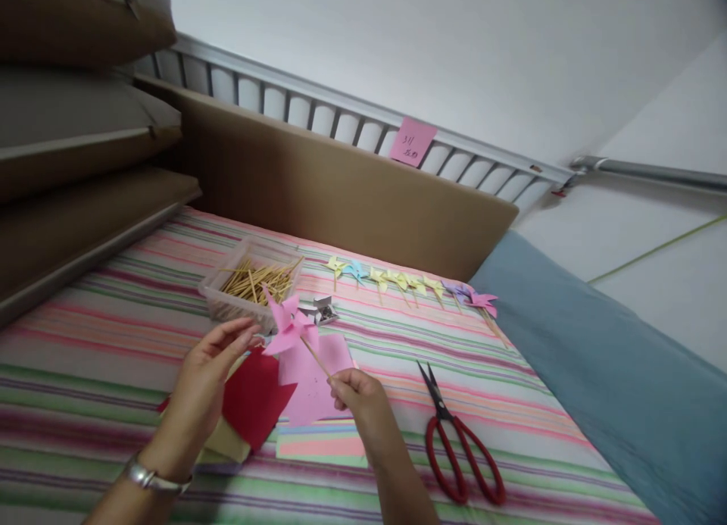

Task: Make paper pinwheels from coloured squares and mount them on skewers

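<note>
From my head view I'm looking across a surface (511,411) spread with striped cloth. A brown board (341,184) stands along its far side, with a slatted rail (276,102) behind it, a pink note (414,141) on the rail and a pale wall (409,48) beyond. A metal tube (653,171) runs at far right.

In the middle, my right hand (360,396) pinches the stick of a pink pinwheel (291,326), held tilted above the paper sheets (318,381). My left hand (213,362) is just beside its vanes, fingers curled, thumb and forefinger narrow; I can't tell whether it touches.

For edges, I have a brown stack (85,123) bounding the left and the striped cloth's right edge slanting along a blue cover (596,373). The clear box (207,289) of sticks sits far of my left hand, and finished pinwheels (417,285) line the far side. Red-handled scissors (441,414) lie open to the right. My widest room is the striped cloth between scissors and row.
</note>
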`<state>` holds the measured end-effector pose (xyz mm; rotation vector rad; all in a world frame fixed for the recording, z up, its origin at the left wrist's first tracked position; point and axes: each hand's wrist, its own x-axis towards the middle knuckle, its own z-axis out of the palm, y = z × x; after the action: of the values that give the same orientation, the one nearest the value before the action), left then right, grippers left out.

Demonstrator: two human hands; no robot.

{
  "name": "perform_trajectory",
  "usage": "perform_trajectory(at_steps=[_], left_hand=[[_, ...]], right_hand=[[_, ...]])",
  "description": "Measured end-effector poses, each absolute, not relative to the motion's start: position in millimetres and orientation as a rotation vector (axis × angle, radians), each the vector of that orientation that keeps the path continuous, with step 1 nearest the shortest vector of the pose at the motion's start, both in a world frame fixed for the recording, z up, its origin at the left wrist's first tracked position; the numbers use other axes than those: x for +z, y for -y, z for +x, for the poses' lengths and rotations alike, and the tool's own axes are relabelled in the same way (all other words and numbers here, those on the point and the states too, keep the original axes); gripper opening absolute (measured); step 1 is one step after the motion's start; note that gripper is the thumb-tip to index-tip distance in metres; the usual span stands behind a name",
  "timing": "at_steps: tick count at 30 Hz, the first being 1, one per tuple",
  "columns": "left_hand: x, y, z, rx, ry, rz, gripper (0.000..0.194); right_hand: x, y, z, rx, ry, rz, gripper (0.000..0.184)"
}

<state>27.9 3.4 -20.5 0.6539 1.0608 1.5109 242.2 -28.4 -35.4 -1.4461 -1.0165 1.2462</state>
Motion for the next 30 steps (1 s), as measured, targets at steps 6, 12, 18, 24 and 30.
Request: perform_trajectory(at_steps=[6,12,18,24,30], left_hand=[[-21,0,23,1.783,-1.2,0.841,0.026],[-16,7,23,1.783,-1.39,1.38,0.016],[-23,3,22,1.69,-1.559,1.838,0.021],[-27,-1,24,1.668,-1.638,1.958,0.023],[-29,-2,26,1.669,-1.634,1.98,0.019]], right_hand=[[-39,27,242,1.038,1.136,-1.522,0.01],[-40,29,239,0.948,1.196,-1.609,0.011],[-45,31,234,0.823,1.304,-1.642,0.012],[-45,34,229,0.801,1.354,-1.621,0.013],[-44,35,226,0.85,1.319,-1.607,0.013]])
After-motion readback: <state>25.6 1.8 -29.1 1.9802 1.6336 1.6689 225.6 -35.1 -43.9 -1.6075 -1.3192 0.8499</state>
